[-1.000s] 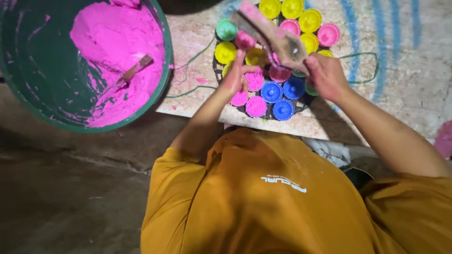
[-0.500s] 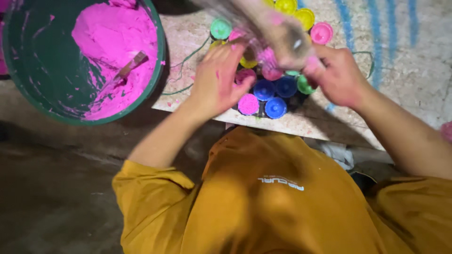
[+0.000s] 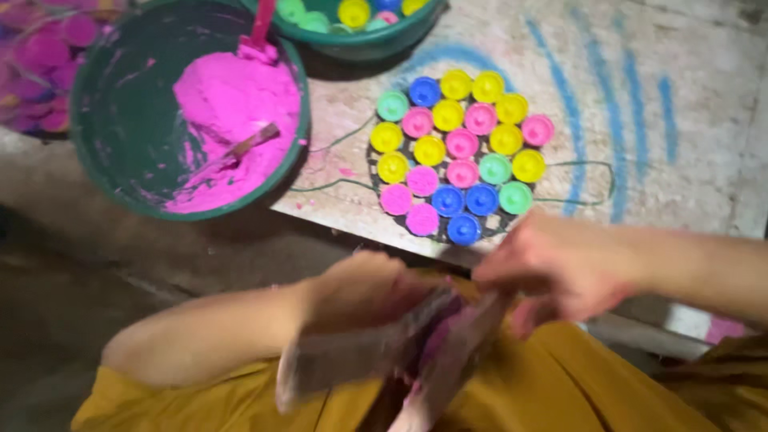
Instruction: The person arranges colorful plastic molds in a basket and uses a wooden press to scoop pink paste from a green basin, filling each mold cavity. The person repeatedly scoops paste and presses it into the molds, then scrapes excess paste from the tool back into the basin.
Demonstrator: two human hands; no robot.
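Pale, rough stone scrawled with blue chalk lines makes up the desk (image 3: 688, 120), and on it sits a tight cluster of small round cups (image 3: 460, 152) filled in yellow, pink, blue and green. To its left stands a dark green bowl (image 3: 112, 120) holding a heap of bright pink powder (image 3: 232, 120), with a stick (image 3: 244, 148) lying in it. Another green bowl (image 3: 360, 44) with more coloured cups shows at the top edge. Below the desk edge, over a lap in mustard-yellow cloth, both hands meet on a blurred, greyish object smeared with pink (image 3: 416, 352). The left hand (image 3: 364, 292) curls its fingers around it; the right hand (image 3: 560, 272) closes on its upper end. Blur hides what the object is. It is near the cups, but apart from them.
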